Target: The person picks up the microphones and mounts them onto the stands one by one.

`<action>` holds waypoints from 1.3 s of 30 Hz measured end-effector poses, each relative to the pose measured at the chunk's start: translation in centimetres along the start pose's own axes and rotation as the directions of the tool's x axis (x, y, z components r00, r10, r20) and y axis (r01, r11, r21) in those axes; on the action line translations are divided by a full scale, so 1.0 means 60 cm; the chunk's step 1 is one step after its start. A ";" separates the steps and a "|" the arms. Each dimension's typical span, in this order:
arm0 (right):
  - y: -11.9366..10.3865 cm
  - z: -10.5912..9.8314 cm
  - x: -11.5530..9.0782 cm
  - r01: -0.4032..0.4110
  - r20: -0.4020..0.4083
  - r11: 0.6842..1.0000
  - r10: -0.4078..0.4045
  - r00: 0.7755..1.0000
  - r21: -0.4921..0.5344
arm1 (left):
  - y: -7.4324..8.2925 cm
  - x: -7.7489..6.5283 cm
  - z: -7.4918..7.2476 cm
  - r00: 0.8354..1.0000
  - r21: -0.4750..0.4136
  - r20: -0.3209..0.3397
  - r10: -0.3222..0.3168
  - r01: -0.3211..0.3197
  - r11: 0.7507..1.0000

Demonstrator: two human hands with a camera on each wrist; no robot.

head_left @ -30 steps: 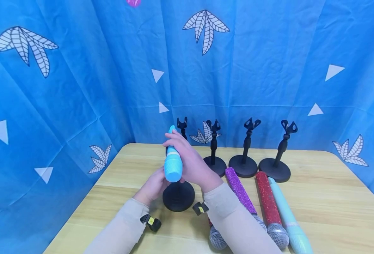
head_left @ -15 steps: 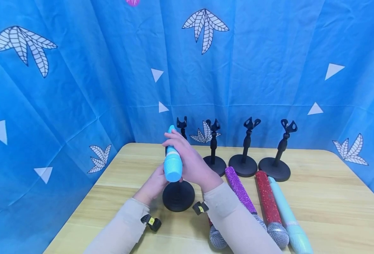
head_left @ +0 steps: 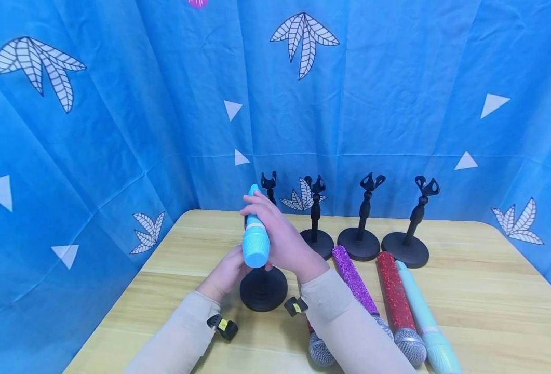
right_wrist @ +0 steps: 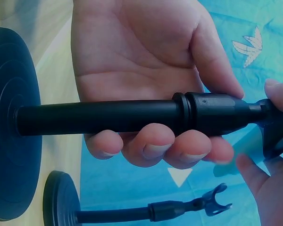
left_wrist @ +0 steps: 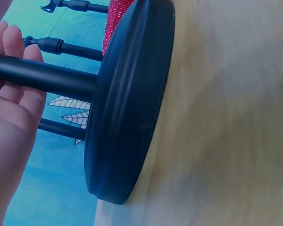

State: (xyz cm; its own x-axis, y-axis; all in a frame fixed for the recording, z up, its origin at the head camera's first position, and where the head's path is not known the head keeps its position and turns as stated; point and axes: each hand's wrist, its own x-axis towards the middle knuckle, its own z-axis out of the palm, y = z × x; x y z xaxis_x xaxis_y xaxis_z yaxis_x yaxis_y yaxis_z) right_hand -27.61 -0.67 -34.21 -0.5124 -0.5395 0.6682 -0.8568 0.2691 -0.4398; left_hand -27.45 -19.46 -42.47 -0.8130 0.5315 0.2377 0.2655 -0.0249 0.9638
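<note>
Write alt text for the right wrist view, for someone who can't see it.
A person's left hand grips a black stand by its pole, which appears sideways. At the right edge, the right hand is at the stand's clip, with part of a blue microphone showing. Another stand with an empty clip is behind, before a blue curtain.

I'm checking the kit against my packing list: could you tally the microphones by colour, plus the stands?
Light blue or aqua microphones: 2
Red glitter microphones: 2, one mostly hidden by the right sleeve
Purple glitter microphone: 1
Black desktop microphone stands: 5
Total: 10
</note>
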 end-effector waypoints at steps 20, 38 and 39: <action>0.006 0.004 0.000 0.062 -0.024 0.998 -0.062 0.998 -0.006 | 0.005 0.004 0.006 0.994 0.085 -0.106 -0.002 0.011 0.996; 0.008 0.004 0.000 0.066 -0.029 0.998 -0.066 0.997 0.003 | 0.000 0.006 0.000 0.997 -0.033 0.006 0.078 -0.077 0.996; 0.008 0.004 0.000 0.067 -0.030 0.998 -0.067 0.997 0.002 | 0.000 0.006 0.001 0.997 -0.033 -0.001 0.076 -0.076 0.997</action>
State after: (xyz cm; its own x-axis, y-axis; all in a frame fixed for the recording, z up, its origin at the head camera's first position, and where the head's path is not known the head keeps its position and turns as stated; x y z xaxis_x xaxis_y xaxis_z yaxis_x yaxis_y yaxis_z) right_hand -27.98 -0.75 -34.59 -0.4556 -0.5320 0.7137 -0.8890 0.2307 -0.3955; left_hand -27.71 -19.25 -42.40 -0.7912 0.5270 0.3101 0.3093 -0.0926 0.9465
